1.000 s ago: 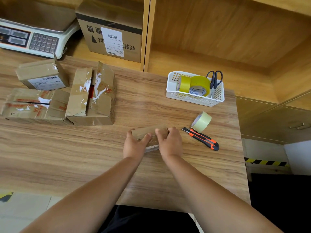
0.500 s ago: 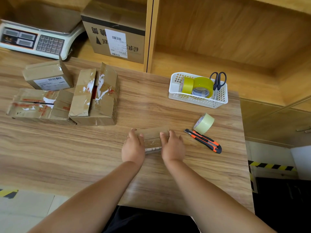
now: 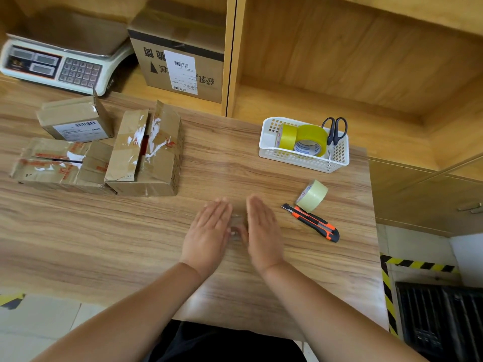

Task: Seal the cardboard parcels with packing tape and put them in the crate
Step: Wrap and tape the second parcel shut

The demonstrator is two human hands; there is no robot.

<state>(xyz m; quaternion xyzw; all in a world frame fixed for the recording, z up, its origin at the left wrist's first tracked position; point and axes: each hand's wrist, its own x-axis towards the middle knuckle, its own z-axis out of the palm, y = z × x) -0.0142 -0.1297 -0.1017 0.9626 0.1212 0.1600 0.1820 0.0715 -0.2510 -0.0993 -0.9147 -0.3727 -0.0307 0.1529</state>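
- Step in hand, as I judge it: pressing tape flat onto the small parcel (image 3: pixel 236 227) so the seam holds.
- Small parcel: front-centre of the counter (image 3: pixel 104 231), almost wholly covered by both hands. I see only a sliver between them, so I cannot tell how the tape lies.
- Left hand (image 3: pixel 209 228): palm down, fingers (image 3: pixel 217 210) straight and together, pointing away from me and laid flat over the parcel's left part, gripping nothing.
- Right hand (image 3: pixel 261 228): palm down beside the left, fingers straight and close, thumb towards the gap, gripping nothing.
- Forearms: both reach in from the near edge and converge on the parcel.
- To do it well: I press evenly, stroke outward from the seam towards the ends, rub the tape over the edges, and stop the parcel sliding.
- Tape roll (image 3: pixel 312 195) and utility knife (image 3: pixel 311 222): just right of the right hand, touching each other, within reach for another strip.
- Three larger parcels (image 3: pixel 146 152): far left of the counter, flaps open, not yet sealed.
- Dark slatted container (image 3: pixel 441 314): on the floor, lower right; possibly the crate.
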